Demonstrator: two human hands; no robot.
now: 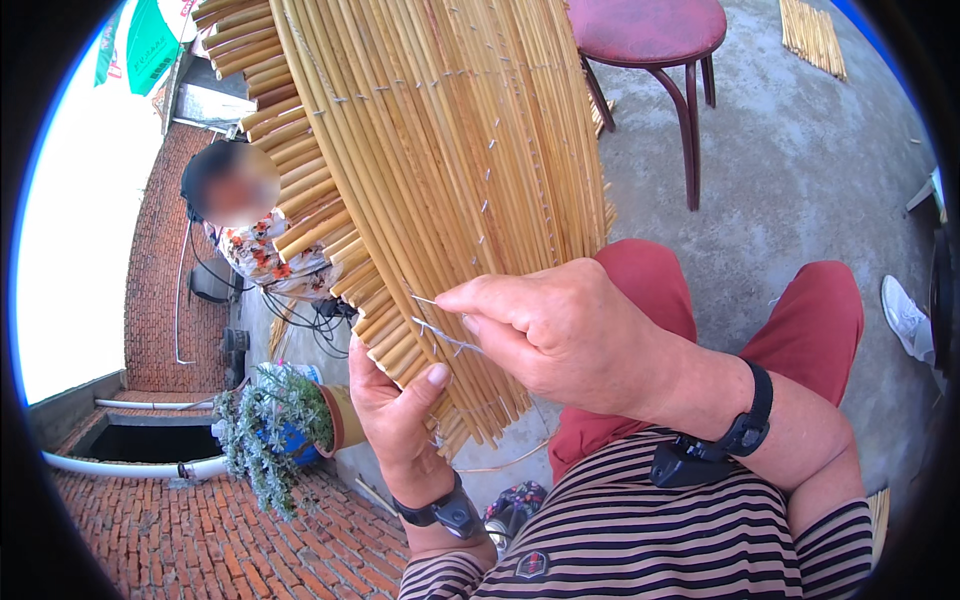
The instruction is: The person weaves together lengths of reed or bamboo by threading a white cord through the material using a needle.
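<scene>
A large mat of yellow reed stalks [440, 150] slants up from my lap, with rows of short pale stitches across it. Cut stalk ends stick out crosswise along its left edge. My left hand [395, 410] grips the lower left edge, thumb on top and fingers mostly hidden beneath. My right hand [560, 330] is closed in a pinch over the mat, a thin needle [423, 299] showing beyond its fingertips. A loose whitish thread [447, 338] lies on the stalks just under that hand.
Beyond the mat stands a dark red round stool [650, 35]; more reeds [812, 38] lie on the concrete floor at far right. A potted plant [285, 415], cables and a person in a floral top [265, 250] are at left. A white shoe [905, 310] shows at right.
</scene>
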